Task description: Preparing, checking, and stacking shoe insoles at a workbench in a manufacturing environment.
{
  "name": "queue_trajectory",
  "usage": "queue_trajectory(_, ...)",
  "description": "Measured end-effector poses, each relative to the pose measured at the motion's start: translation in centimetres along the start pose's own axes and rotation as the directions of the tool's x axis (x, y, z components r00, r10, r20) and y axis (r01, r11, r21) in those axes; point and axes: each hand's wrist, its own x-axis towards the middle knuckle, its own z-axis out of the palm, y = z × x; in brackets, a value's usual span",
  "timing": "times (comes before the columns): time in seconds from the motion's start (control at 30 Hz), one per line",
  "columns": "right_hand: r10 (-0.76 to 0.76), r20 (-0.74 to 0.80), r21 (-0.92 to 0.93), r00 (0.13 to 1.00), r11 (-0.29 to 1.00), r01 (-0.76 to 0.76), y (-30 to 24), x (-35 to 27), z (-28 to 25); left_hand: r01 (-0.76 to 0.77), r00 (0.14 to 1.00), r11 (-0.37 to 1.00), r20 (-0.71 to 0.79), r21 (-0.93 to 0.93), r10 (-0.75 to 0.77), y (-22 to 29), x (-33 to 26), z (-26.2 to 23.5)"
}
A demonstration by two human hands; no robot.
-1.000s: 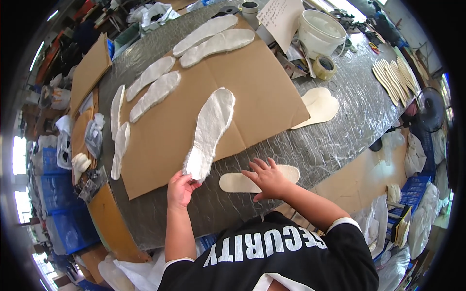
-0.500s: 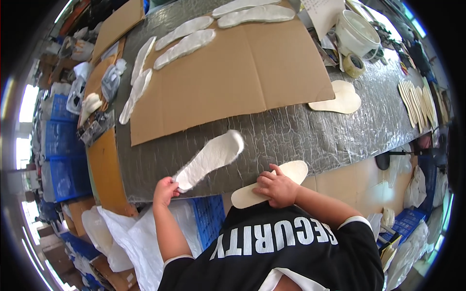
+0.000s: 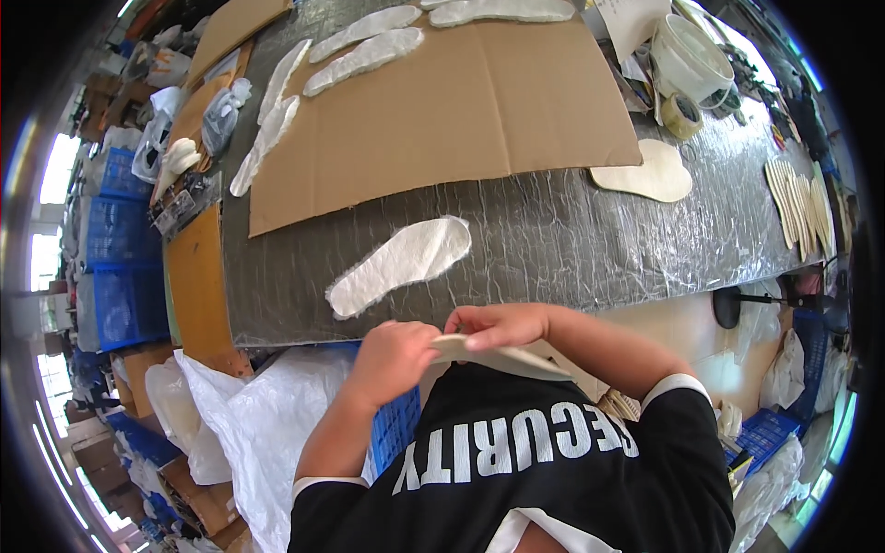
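Hands close together at the near edge of the surface [image 3: 553, 244], you hold a thin, cream insole [image 3: 522, 361]: left hand [image 3: 396, 359] curled at one end, right hand [image 3: 507, 324] pinching beside it with thumb and fingers. Just beyond, a fleecy white insole [image 3: 401, 265] with fuzzy edges lies on the wrinkled, shiny dark covering [image 3: 516, 203]. Farther out spreads a creased brown cardboard sheet [image 3: 442, 120], fleecy insoles [image 3: 367, 62] along its left and far edges. Rightward you have room over bare covering, toward the smooth cream insole [image 3: 653, 173] at the cardboard's near right corner.
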Motion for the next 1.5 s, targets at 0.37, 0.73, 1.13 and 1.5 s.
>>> queue_trajectory(0.37,0.017,-0.247,0.587,0.969,0.798,0.136,2.6,-2.6,0.0,0.188,0.982,0.858,0.073,-0.477,-0.174,-6.3,-4.3,0.8)
queue_trajectory(0.73,0.029,-0.404,0.674,0.914,0.685,0.277,-1.7,4.9,1.9,0.039,0.972,0.999,-0.231,0.027,-0.031,-6.6,-1.5,-1.6)
queue_trajectory(1.13,-0.178,-0.91,-0.234,0.375,0.966,-0.11,1.0,5.5,-2.6,0.047,0.979,0.988,-0.192,-0.146,-0.075,-11.2,3.9,-4.1)
queue_trajectory(1.5,0.252,-0.66,0.563,0.708,0.79,0.243,0.9,4.2,-4.2,0.022,0.976,1.0,-0.216,-0.02,-0.026,-10.5,6.5,-3.0)
